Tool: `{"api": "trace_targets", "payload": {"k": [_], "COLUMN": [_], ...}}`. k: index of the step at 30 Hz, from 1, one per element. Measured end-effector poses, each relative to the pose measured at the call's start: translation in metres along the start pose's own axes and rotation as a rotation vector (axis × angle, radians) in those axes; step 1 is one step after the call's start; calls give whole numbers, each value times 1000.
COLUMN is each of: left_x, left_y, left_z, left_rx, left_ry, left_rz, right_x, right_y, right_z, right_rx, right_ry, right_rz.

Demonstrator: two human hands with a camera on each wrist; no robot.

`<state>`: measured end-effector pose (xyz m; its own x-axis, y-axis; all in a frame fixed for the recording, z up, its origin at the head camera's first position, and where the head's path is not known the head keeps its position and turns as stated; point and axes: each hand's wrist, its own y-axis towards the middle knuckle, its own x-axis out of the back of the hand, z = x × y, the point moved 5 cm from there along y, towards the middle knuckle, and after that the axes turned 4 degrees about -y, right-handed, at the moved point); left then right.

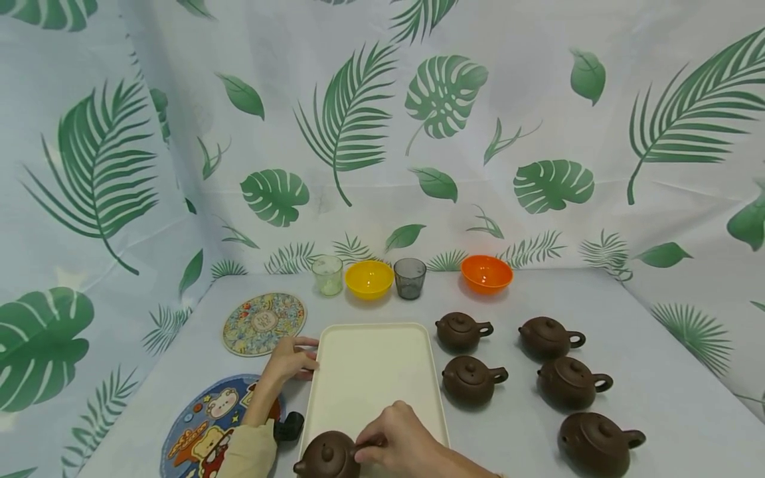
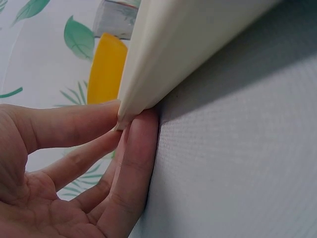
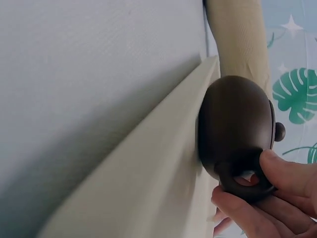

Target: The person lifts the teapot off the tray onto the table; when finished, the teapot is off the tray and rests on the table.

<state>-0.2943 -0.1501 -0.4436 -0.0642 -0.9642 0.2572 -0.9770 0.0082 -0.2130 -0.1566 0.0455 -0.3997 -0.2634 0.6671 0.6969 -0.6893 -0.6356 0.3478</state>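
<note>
A cream tray (image 1: pixel 373 362) lies in the middle of the grey table. My left hand (image 1: pixel 307 358) rests at its left edge. In the left wrist view that hand (image 2: pixel 124 119) has straight fingers (image 2: pixel 136 148) touching the tray's rim (image 2: pixel 163 69). My right hand (image 1: pixel 367 448) pinches the handle of a brown teapot (image 1: pixel 327 455) at the tray's near left corner. In the right wrist view the teapot (image 3: pixel 233 124) sits against the tray's rim (image 3: pixel 148 163), and my right hand (image 3: pixel 257 183) has thumb and fingers curled round its handle.
Several more brown teapots stand right of the tray, the nearest one (image 1: pixel 472 380) close to its edge. A clear cup (image 1: pixel 327 274), yellow bowl (image 1: pixel 369 278), grey cup (image 1: pixel 410 277) and orange bowl (image 1: pixel 487 273) line the back. A round coaster (image 1: pixel 264 323) and cartoon mat (image 1: pixel 206 425) lie left.
</note>
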Motion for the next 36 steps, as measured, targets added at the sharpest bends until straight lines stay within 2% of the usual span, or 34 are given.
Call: {"api": "trace_targets", "payload": {"k": [7, 10, 16, 21, 26, 34, 36], "left_x": [0, 0, 1, -1, -1, 0, -1], "left_y": [-1, -1, 0, 0, 0, 0, 0], "left_z": [0, 0, 2, 2, 1, 0, 0], "left_rx": [5, 3, 9, 7, 0, -6, -6], "left_ry": [-3, -5, -3, -12, -6, 0, -2], "left_rz": [3, 7, -4, -1, -2, -4, -5], "right_x": [15, 31, 71, 100, 119, 133, 136], "right_y": [-11, -19, -40, -66, -94, -128, -132], "right_z": [-5, -10, -26, -36, -47, -66, -69], "right_rx": [-34, -62, -193, -240, -298, -508, -535], "right_ry": [90, 141, 216, 175, 146, 138, 123], "right_rz": [-17, -13, 0, 11, 41, 93, 97]}}
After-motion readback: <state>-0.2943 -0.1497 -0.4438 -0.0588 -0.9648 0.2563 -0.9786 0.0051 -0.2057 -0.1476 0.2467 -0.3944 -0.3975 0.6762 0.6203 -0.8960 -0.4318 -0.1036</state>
